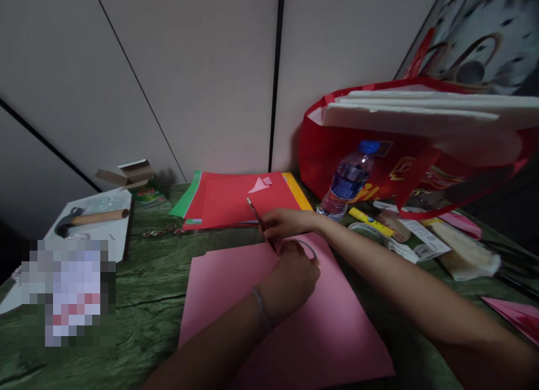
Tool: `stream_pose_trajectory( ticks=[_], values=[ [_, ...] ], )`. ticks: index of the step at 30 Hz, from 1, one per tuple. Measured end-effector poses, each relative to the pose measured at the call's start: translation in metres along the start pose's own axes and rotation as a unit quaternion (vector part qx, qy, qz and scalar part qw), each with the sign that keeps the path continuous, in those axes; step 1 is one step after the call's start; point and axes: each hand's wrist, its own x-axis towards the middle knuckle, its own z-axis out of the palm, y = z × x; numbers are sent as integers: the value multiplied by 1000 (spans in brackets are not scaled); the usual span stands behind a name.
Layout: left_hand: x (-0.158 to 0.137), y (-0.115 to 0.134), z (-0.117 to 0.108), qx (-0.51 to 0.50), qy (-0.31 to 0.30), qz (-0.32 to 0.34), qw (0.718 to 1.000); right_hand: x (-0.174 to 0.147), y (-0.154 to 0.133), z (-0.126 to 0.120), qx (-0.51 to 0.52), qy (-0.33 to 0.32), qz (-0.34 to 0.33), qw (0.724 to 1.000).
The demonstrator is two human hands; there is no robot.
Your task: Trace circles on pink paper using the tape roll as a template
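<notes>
A large sheet of pink paper (236,289) lies on the table in front of me, with a notch at its far left corner. My right hand (288,222) reaches across from the right and is closed around a pencil (255,211). The pencil slants, its eraser end up and to the left, its lower end by the paper's far part. My left hand (295,275) bends over a round thing with a thin grey curved rim (310,247), its fingers gripping the edge against the pink sheet. Most of that round thing is hidden under the hand.
Red sheets (236,202) with pink scraps (260,184) lie beyond. At right are a water bottle (347,179), a yellow glue stick (370,221) and a red bag (337,137). A hammer (90,217) on a white board (122,238) and a small open box (149,190) stand left.
</notes>
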Motion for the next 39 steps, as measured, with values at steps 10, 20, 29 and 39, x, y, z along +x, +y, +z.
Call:
stream_pose_trajectory(
  ticks=[10,20,29,39],
  values=[
    [2,-1,-3,9,-18,15,1000,-20,34,-2,124,155,-28,980],
    [0,-2,4,-19,-16,2,1000,-61,54,10,84,346,-54,933],
    [-5,-9,12,-99,17,-7,995,-132,40,79,118,657,-40,744],
    [-12,-25,42,-204,78,-49,975,-171,38,195,-99,502,-45,858]
  ],
)
